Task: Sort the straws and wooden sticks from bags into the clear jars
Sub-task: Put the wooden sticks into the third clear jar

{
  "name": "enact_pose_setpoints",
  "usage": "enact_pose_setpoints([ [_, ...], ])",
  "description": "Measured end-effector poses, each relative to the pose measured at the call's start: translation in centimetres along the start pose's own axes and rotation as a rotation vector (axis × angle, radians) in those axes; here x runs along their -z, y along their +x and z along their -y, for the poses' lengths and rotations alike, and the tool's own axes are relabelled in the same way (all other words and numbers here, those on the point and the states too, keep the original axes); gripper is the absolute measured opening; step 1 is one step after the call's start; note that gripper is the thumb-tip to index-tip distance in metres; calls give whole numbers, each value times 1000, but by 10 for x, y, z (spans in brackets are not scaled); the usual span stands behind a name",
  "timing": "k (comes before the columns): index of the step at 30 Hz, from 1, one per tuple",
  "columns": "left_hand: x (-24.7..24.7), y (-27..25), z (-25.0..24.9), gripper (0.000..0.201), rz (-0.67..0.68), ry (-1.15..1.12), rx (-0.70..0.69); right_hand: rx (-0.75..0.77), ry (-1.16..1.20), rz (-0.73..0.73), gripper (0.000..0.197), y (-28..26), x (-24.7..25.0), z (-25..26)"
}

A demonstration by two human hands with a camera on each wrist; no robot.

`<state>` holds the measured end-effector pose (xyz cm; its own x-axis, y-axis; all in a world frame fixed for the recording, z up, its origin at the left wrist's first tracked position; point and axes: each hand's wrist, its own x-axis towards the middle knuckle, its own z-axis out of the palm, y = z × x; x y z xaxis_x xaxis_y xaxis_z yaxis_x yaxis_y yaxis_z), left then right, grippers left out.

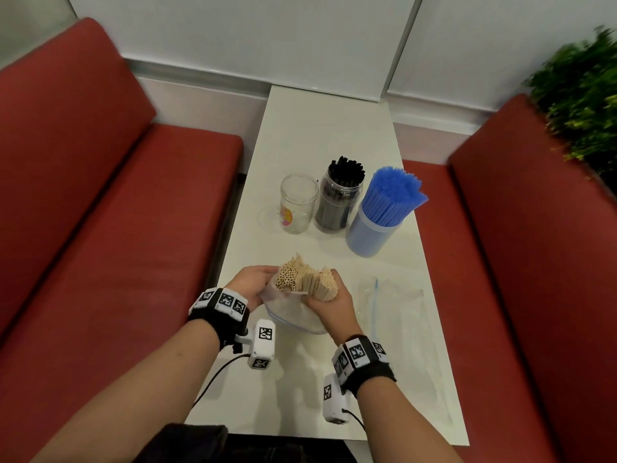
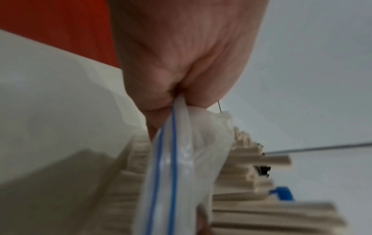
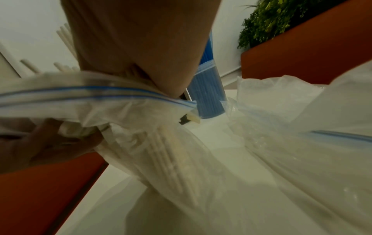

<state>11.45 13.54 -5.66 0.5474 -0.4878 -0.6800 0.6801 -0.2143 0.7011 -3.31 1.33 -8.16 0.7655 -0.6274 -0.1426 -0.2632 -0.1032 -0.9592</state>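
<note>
A bundle of beige paper straws [image 1: 305, 279] sticks out of a clear zip bag [image 1: 293, 312] above the table's near half. My right hand [image 1: 329, 295] grips the bundle near its top. My left hand [image 1: 253, 284] pinches the bag's blue-striped rim [image 2: 171, 143] beside the straws [image 2: 251, 182]. From the right wrist, the bag [image 3: 161, 151] hangs below my palm with the straws inside. Further back stand an empty clear jar [image 1: 298, 203], a jar of black straws [image 1: 340, 198] and a jar of blue straws [image 1: 384, 212].
An empty zip bag [image 1: 397, 315] lies flat on the white table [image 1: 317, 128] right of my hands. Red bench seats [image 1: 100, 228] flank the table on both sides. A green plant [image 1: 581, 95] sits at the far right.
</note>
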Motion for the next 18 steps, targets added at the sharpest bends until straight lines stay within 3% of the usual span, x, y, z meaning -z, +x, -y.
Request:
enact_pose_setpoints([
  [5,-5,-7,-6,26,73,-145,67,76,12,-23,41,5,4,14],
  [11,-1,-5,-3,15,3,-221,105,13,-63,97,50,0,11,2],
  [18,-10,-8,-2,16,-39,-330,136,84,-53,92,37,3,12,14],
])
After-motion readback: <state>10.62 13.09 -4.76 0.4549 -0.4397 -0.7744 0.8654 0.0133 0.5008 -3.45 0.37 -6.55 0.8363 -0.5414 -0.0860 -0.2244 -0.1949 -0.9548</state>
